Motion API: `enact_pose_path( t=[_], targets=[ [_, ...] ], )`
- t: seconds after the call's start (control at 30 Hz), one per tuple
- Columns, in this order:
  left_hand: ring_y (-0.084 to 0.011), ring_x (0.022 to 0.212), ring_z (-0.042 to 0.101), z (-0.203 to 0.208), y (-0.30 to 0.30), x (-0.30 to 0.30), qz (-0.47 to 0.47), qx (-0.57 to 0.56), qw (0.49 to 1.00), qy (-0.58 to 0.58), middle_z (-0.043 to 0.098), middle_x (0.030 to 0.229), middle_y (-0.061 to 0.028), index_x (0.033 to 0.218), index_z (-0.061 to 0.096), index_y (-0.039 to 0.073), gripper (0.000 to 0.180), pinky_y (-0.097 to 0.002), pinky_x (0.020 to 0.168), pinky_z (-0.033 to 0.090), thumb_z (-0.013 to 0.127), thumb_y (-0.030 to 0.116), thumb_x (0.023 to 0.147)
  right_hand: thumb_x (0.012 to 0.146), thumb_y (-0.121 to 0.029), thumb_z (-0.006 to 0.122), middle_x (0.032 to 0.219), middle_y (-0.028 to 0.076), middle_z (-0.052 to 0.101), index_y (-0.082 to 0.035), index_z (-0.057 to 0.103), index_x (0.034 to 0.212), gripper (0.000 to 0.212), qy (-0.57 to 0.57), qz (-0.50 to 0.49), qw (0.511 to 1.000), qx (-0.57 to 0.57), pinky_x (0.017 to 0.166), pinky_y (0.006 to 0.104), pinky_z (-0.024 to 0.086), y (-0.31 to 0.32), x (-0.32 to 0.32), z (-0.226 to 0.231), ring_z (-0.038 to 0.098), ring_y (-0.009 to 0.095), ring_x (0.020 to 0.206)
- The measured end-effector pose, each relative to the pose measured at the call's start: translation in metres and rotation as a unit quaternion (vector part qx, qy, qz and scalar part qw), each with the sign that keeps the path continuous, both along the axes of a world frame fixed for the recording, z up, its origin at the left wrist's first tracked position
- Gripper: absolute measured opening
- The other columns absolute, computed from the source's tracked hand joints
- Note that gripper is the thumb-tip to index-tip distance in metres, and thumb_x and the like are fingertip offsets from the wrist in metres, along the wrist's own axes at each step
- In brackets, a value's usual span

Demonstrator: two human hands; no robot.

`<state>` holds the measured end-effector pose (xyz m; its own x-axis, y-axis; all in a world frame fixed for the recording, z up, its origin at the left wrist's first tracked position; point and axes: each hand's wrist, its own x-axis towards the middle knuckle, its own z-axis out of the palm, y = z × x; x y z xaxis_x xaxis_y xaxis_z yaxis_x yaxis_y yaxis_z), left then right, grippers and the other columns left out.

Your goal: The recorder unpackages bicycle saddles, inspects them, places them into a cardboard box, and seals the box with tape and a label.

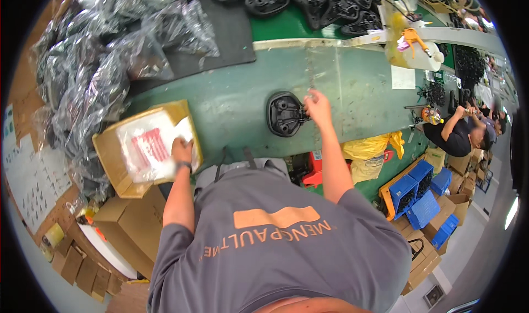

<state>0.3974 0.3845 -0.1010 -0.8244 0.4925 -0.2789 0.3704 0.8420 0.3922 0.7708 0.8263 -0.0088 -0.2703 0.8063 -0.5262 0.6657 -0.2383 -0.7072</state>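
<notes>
A black bicycle saddle [284, 114] lies underside up on the green bench, its ribbed shell and narrow end showing. My right hand [318, 109] is beside that narrow end, thumb and fingers pinched together. Whatever is in the pinch is too small to make out. To the left, an open cardboard box [132, 189] holds a white plastic bag [132, 142] with red print. Over the box's right side, my left hand [182, 149] reaches in with curled fingers by a raised white flap of the bag. What these fingers hold is hidden.
Clear plastic bags [110, 65] with dark items are heaped at the left. More black saddles [308, 4] line the far side. Bottles [421, 54] hang at the upper right. Blue crates [408, 192] and a yellow sack [372, 153] stand below the bench. A co-worker [452, 134] is at the right.
</notes>
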Motion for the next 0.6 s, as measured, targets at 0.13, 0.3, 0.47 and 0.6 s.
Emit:
enact_pose_path(
  t=[0.13,0.3,0.47,0.6],
  targets=[
    [-0.0330,0.075,0.069,0.002,-0.006,-0.028,-0.038,0.066,0.989,-0.127,0.071,0.082,-0.0139,0.097,0.066,0.005,0.031,-0.0435,0.072,0.055,0.079,0.034,0.095,0.087,0.005,0.062,0.136,0.020,0.069,-0.004,0.046,0.158,0.074,-0.191,0.325,0.915,0.142,0.112,0.0423,0.050,-0.024,0.040,-0.058,0.064,0.034,0.130],
    [-0.0374,0.085,0.072,0.010,-0.033,-0.047,-0.074,0.091,0.984,-0.131,0.074,0.089,-0.0149,0.102,0.066,0.005,0.026,-0.0467,0.076,0.056,0.075,0.030,0.098,0.076,0.013,0.058,0.157,0.016,0.053,-0.009,0.019,0.172,0.105,0.107,0.104,0.954,-0.262,0.123,0.0420,0.038,-0.115,0.023,-0.034,0.051,0.031,0.146],
    [-0.0394,0.098,0.070,0.039,-0.019,-0.041,-0.110,0.055,0.980,-0.153,0.072,0.106,-0.0173,0.107,0.063,0.006,0.032,-0.0487,0.081,0.055,0.079,0.030,0.093,0.064,-0.011,0.095,0.152,0.021,0.052,0.004,0.018,0.163,0.127,0.069,0.076,0.995,0.004,0.118,0.0439,0.043,-0.267,0.038,-0.068,0.054,0.033,0.139],
    [-0.0411,0.097,0.069,0.020,-0.034,-0.055,-0.168,0.062,0.976,-0.121,0.070,0.108,-0.0180,0.107,0.063,0.006,0.033,-0.0510,0.081,0.055,0.078,0.032,0.094,0.065,-0.024,0.099,0.138,0.025,0.064,0.005,0.039,0.153,0.110,-0.160,-0.145,0.966,0.142,0.111,0.0453,0.048,-0.356,-0.054,-0.062,0.063,0.036,0.127]
  ],
)
